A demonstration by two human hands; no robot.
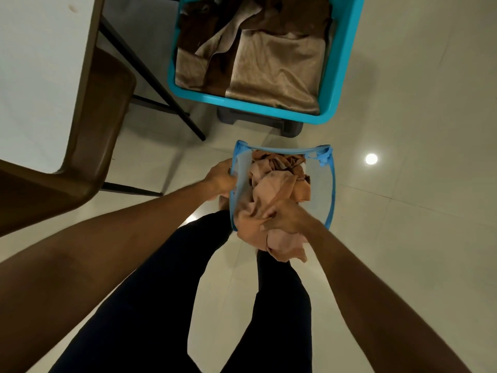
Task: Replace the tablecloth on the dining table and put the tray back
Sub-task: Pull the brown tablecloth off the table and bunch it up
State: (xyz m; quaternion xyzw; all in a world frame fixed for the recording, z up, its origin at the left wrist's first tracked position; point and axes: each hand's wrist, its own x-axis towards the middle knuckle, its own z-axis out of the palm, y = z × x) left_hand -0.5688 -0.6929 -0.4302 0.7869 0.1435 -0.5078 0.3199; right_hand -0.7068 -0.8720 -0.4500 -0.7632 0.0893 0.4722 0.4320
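A crumpled peach tablecloth (pixel 277 184) lies partly inside a small blue mesh hamper (pixel 332 184) on the floor in front of me. My right hand (pixel 285 216) is shut on a bunch of that cloth at the hamper's near rim, and a fold hangs below my fist. My left hand (pixel 219 179) grips the hamper's left rim. The dining table (pixel 35 76), with a bare white top and a brown edge, stands at the upper left. No tray is in view.
A large turquoise plastic basket (pixel 347 49) holding folded tan and brown cloths stands on a dark stool ahead. A brown chair (pixel 107 103) with black legs is tucked beside the table. My legs in dark trousers stand on the pale tiled floor.
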